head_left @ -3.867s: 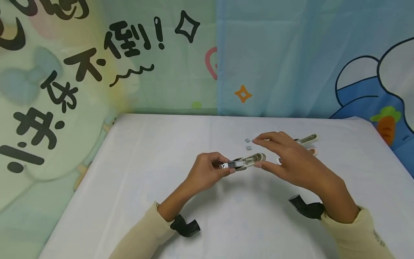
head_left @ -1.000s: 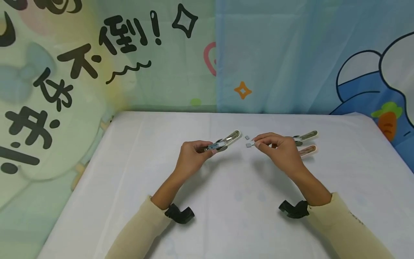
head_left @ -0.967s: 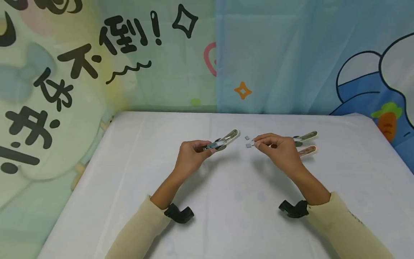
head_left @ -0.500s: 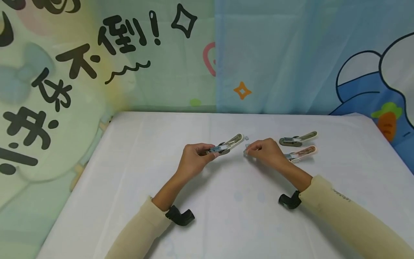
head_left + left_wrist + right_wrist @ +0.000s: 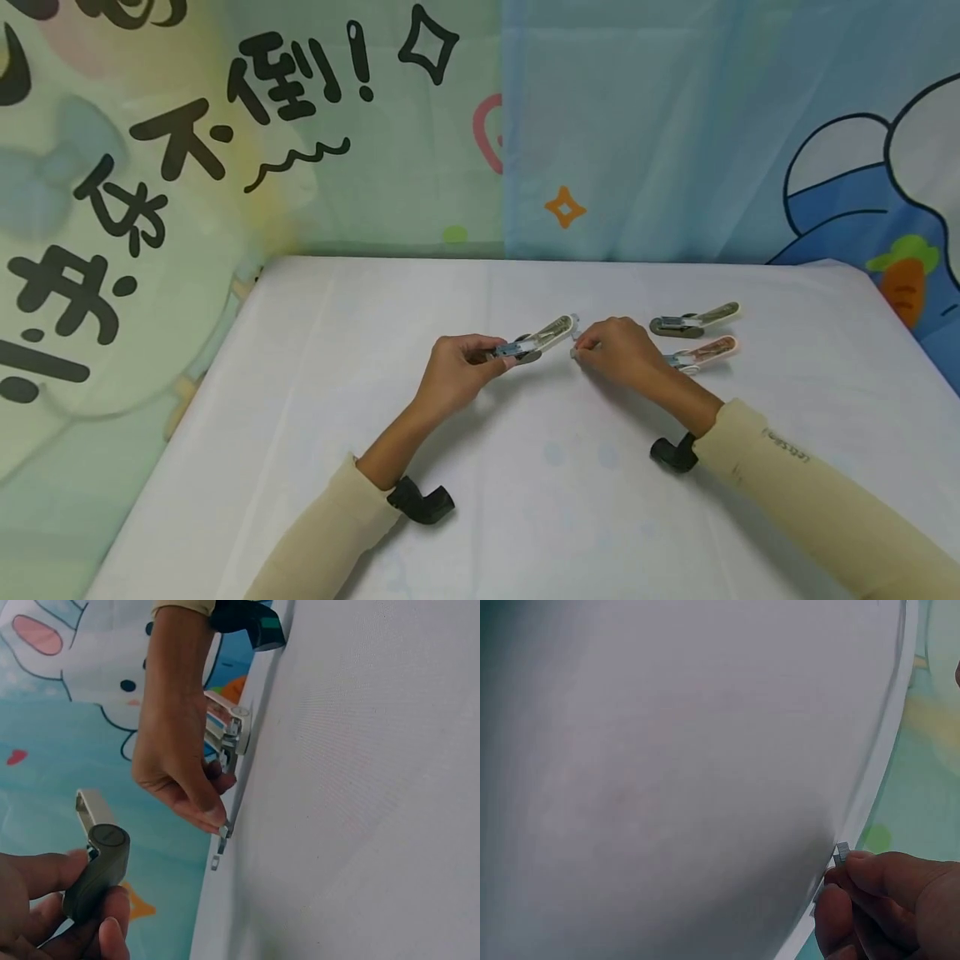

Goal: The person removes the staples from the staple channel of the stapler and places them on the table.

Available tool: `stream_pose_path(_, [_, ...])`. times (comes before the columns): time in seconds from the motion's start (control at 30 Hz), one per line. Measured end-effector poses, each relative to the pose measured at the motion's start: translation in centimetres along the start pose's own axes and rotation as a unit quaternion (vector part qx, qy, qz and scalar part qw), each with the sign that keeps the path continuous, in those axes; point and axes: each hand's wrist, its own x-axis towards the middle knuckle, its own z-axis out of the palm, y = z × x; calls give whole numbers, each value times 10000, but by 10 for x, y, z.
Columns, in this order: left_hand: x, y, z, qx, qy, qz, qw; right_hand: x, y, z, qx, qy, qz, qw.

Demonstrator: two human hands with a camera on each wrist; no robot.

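Note:
In the head view my left hand [image 5: 465, 367] grips a small stapler [image 5: 536, 340] by its jaw end, with the long see-through handle pointing right and away. The left wrist view shows its grey-green body [image 5: 97, 874] and cream handle. Just right of the handle's tip, my right hand [image 5: 618, 352] is low over the table. Thumb and forefinger pinch a short strip of staples [image 5: 843, 851], its fine ridges visible in the right wrist view. Past those fingertips, another small staple strip [image 5: 215, 862] lies on the table; the stapler's tip partly overlaps it in the head view.
Two more staplers lie beyond my right hand: a green-grey one [image 5: 693, 321] farther back and a pink one [image 5: 703, 352] nearer, partly hidden by the wrist. A white cloth covers the table [image 5: 525, 500]; a printed curtain [image 5: 637, 125] hangs behind its far edge.
Earlier my right hand was spread beside the stapler; it has since closed its fingertips on a staple strip and drawn slightly nearer. My left hand carried the stapler away, then shifted right toward it.

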Motion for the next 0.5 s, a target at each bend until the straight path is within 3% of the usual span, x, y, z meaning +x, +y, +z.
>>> stream_pose_path(0.5, [-1, 0, 3, 111, -152, -102, 9998, -11, 22, -16, 559, -177, -7, 9983])
